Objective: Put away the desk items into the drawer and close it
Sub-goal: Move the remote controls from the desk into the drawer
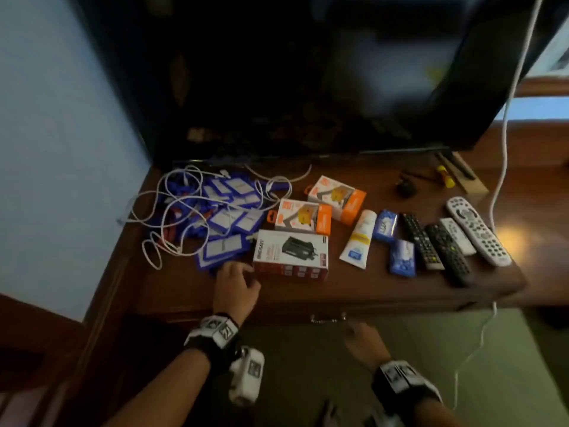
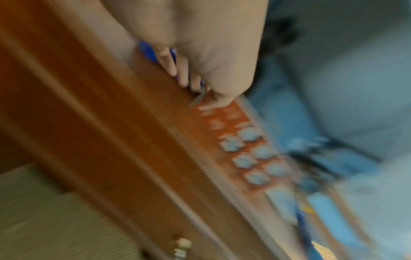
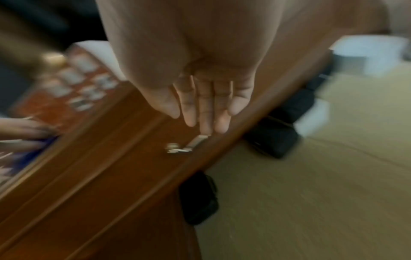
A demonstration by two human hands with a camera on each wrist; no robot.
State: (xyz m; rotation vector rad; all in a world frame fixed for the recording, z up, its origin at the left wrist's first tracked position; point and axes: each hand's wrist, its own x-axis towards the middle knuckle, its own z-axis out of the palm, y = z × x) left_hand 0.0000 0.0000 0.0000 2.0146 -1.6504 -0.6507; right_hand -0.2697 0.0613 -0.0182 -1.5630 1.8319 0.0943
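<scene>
On the wooden desk lie a heap of blue tags tangled with white cables, a white-and-red box, two orange boxes, a white tube, two blue packets and several remotes. My left hand touches the nearest blue tag beside the white-and-red box, its fingers lying on the tag. My right hand is open, with straight fingers just short of the metal handle of the drawer, which stands closed.
A large dark TV stands at the back of the desk. A white cord hangs down the right side. A small black object and a yellow item lie behind the remotes. Blue wall to the left, greenish floor below.
</scene>
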